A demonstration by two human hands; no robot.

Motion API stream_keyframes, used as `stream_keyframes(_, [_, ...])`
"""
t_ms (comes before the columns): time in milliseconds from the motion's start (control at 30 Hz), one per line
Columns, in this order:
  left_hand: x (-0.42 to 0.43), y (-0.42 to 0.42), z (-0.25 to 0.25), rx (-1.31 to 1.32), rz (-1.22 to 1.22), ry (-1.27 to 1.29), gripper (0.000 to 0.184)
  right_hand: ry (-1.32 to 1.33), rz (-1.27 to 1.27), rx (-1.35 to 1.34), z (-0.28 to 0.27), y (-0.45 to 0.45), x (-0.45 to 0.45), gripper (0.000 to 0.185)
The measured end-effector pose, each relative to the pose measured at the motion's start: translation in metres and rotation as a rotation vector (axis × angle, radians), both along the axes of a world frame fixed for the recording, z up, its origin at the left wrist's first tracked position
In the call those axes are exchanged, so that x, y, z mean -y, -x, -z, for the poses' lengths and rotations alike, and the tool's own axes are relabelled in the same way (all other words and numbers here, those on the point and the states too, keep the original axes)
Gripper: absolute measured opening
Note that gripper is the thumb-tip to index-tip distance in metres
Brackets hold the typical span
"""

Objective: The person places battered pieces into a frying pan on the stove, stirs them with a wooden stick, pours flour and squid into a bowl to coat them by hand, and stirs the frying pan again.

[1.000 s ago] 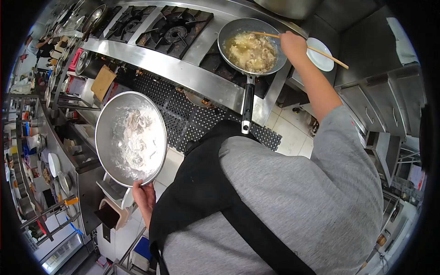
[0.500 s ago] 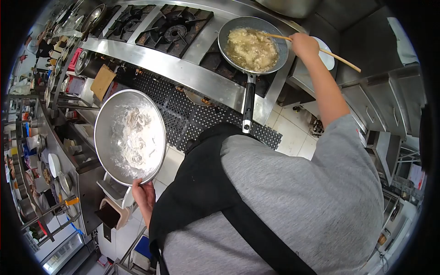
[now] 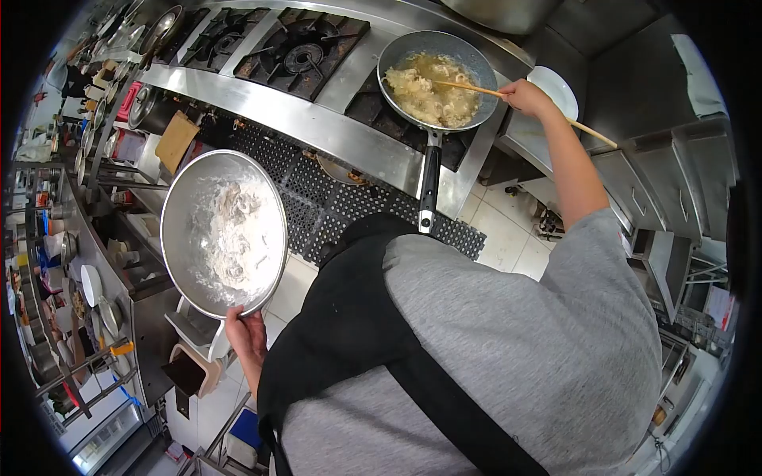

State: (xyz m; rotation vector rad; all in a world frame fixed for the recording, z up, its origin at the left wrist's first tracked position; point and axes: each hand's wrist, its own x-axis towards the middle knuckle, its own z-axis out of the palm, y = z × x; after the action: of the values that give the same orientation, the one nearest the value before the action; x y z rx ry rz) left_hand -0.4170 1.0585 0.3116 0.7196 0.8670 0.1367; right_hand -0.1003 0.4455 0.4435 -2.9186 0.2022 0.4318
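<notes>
The step in hand looks like stirring: the right hand is clamped round a long wooden stick, whose tip lies among the pale, battered-looking food in the frying pan. Whether it is one stick or two held together, I cannot tell. The left hand grips the near rim of a metal bowl of flour-dusted pieces. The hands are well apart — one over the stove's right end, the other low on the left, clear of its front edge. As I judge it, the next move calls for a gentle turn of the stick, kept inside the pan's rim, and a steady grip on the tilted bowl.

The pan sits on a burner at the right end of the stove, its black handle reaching past the front edge. Further left along the stove are bare burner grates. A white plate stands on the worktop beyond the stove's right edge, partly behind the right hand. Below the stove's front edge, perforated black mats cover part of the tiled floor — steel cabinets stand to the right.
</notes>
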Motion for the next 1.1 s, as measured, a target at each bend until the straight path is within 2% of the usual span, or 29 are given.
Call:
stream_keyframes(133, [0.0, 0.001, -0.001, 0.009, 0.02, 0.006, 0.035, -0.069, -0.031, -0.045, -0.026, 0.028, -0.017, 0.028])
stream_keyframes(233, [0.004, -0.001, -0.003, 0.036, -0.005, 0.001, 0.034, 0.027, 0.007, -0.053, -0.037, 0.052, -0.049, 0.028])
stream_keyframes(400, [0.004, -0.004, -0.005, 0.011, -0.008, 0.007, 0.035, 0.255, 0.013, 0.111, -0.036, 0.062, -0.068, 0.029])
stream_keyframes(500, [-0.001, -0.003, 0.003, 0.007, -0.008, 0.013, 0.037, 0.312, 0.034, 0.09, -0.059, 0.065, -0.072, 0.028])
stream_keyframes(633, [0.001, -0.006, 0.0, 0.044, -0.006, 0.011, 0.039, 0.397, -0.021, 0.129, -0.021, 0.052, -0.071, 0.027])
stream_keyframes(700, [0.005, -0.008, -0.005, 0.06, -0.002, 0.02, 0.039, 0.415, -0.043, 0.328, -0.006, 0.047, -0.074, 0.027])
stream_keyframes(833, [0.003, -0.008, -0.006, 0.036, -0.01, 0.012, 0.038, 0.354, -0.067, 0.224, -0.032, 0.051, -0.069, 0.027])
stream_keyframes(900, [0.0, -0.006, -0.005, 0.026, 0.011, -0.002, 0.036, 0.356, 0.061, 0.257, -0.05, 0.049, -0.058, 0.028])
stream_keyframes(1000, [0.0, -0.005, -0.004, 0.024, 0.033, -0.006, 0.033, 0.451, 0.124, 0.356, -0.043, 0.034, -0.037, 0.027])
stream_keyframes(1033, [0.0, -0.005, -0.004, 0.028, 0.03, 0.005, 0.031, 0.55, 0.124, 0.34, -0.032, 0.023, -0.03, 0.025])
stream_keyframes(1100, [0.001, -0.007, -0.007, 0.026, 0.026, -0.001, 0.029, 0.54, 0.108, 0.293, -0.022, 0.019, -0.027, 0.025])
